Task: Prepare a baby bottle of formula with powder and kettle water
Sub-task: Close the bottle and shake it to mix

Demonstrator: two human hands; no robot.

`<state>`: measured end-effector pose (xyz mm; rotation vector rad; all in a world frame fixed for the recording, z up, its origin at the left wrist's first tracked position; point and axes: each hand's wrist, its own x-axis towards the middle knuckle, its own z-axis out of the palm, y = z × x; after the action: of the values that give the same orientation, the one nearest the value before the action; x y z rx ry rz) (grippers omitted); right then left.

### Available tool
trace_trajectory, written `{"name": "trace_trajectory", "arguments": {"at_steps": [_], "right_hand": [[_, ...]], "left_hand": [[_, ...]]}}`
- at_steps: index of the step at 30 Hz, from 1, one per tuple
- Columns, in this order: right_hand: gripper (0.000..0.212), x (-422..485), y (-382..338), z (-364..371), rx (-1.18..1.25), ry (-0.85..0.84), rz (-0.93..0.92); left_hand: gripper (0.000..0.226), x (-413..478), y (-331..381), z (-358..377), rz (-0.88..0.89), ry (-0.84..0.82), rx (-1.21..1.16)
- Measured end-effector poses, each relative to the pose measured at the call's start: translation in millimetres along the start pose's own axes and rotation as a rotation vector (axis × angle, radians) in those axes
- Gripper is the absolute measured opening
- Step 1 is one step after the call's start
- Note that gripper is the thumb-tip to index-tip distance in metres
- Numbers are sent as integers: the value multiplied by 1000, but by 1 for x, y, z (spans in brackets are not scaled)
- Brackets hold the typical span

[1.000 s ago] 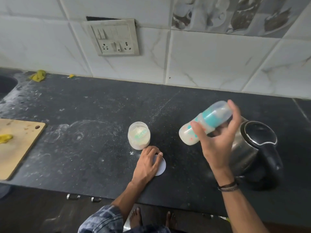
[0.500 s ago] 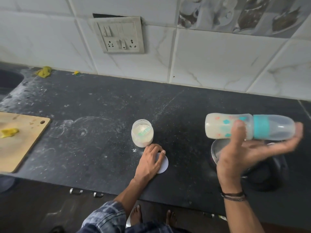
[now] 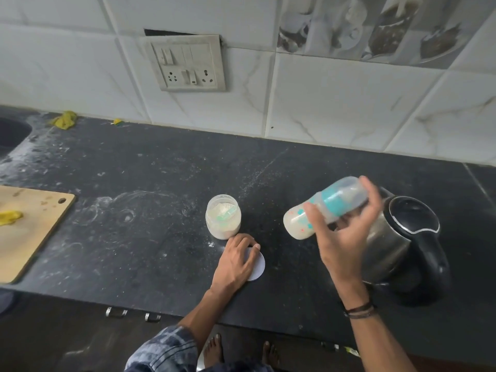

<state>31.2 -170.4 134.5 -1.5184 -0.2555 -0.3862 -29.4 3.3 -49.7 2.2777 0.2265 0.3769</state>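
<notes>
My right hand (image 3: pixel 341 237) grips a capped baby bottle (image 3: pixel 298 224) with a teal collar, held in the air and tilted, base down-left, cap up-right. Milky liquid fills its lower part. Behind that hand stands a steel kettle (image 3: pixel 397 242) with a black lid and handle. An open jar of white powder (image 3: pixel 222 217) with a teal scoop inside stands on the black counter (image 3: pixel 134 237). Just in front of the jar, my left hand (image 3: pixel 236 261) rests on the jar's white round lid (image 3: pixel 259 267), which lies flat.
A wooden cutting board (image 3: pixel 26 226) with a yellow scrap lies at the left edge. A sink corner (image 3: pixel 10 132) shows at far left, a yellow cloth (image 3: pixel 64 120) by the wall. A switch and socket plate (image 3: pixel 188 63) hangs on the tiles. Counter front edge runs near my feet.
The bottle swung from level, over the kettle at right, back to the left into a tilt with its base down-left. My left hand stayed on the lid.
</notes>
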Motion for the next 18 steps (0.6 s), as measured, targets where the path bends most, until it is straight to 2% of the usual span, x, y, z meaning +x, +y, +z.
{"name": "trace_trajectory", "arguments": {"at_steps": [3, 5, 9, 13, 15, 16, 18], "right_hand": [[87, -1, -13, -1, 11, 220, -132], [86, 3, -14, -3, -6, 293, -167], [90, 6, -8, -4, -39, 34, -9], [88, 10, -20, -5, 59, 215, -188], [89, 9, -16, -6, 51, 260, -217], [91, 9, -13, -4, 41, 206, -174], [89, 6, -7, 1, 20, -28, -24]], "left_hand": [[10, 1, 3, -1, 14, 0, 4], [10, 2, 2, -2, 26, 4, 5], [10, 0, 1, -1, 31, 5, 1], [11, 2, 1, 0, 25, -8, 2], [12, 2, 0, 0, 16, -4, 2], [12, 1, -1, 1, 13, -2, 1], [15, 0, -1, 0, 7, -3, -2]]}}
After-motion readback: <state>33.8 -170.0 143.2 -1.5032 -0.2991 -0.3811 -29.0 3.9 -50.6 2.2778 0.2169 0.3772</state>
